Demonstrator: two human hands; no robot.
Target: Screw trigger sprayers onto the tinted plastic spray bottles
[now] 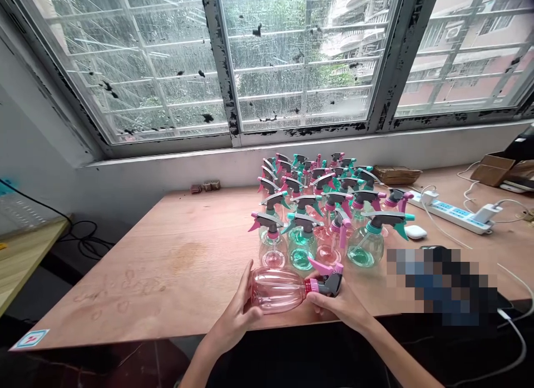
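- table (167,265): bare plywood on the left; small blocks (205,185) far by the wall under the window (292,60).
- left hand (240,310): cupped around the base of the pink spray bottle (279,289), fingers wrapped on the clear body.
- pink spray bottle: lies on its side at the near edge, held between both hands; looks empty, so judged light, thin-walled, smooth and a little slippery; best gripped at body and neck.
- right hand (337,299): closed on the grey trigger head (329,279).
- standing bottles (321,210): pink and teal cluster just beyond.
- power strip (454,213): far right, cables trailing.
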